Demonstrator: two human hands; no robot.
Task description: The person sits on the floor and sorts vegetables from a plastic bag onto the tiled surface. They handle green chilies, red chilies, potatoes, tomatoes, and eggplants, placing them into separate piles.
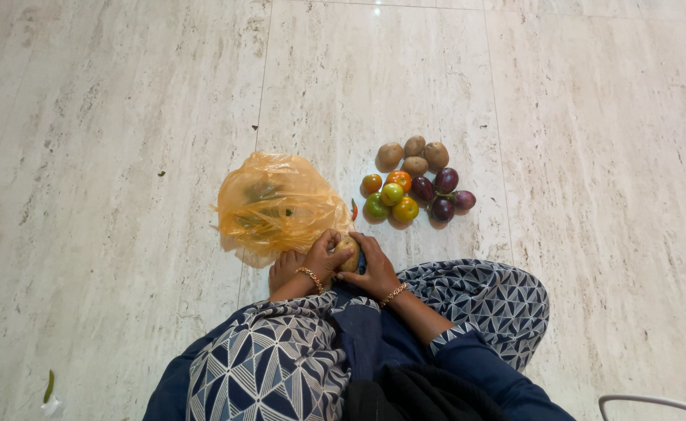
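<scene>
The floor (592, 117) is laid in large pale stone tiles, cream with grey-brown streaks running lengthwise. Thin grout lines (258, 93) divide them into broad slabs. A small bright glint (376, 11) of light reflects near the top edge. A few dark specks (161, 173) lie on the left tiles. At the bottom right corner curves a thin grey metal rail (655, 401).

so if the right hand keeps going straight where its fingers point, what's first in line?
The right hand points up-left, already on the potato it shares with the left hand. Past those, probably the orange plastic bag; depth is unclear.
</scene>
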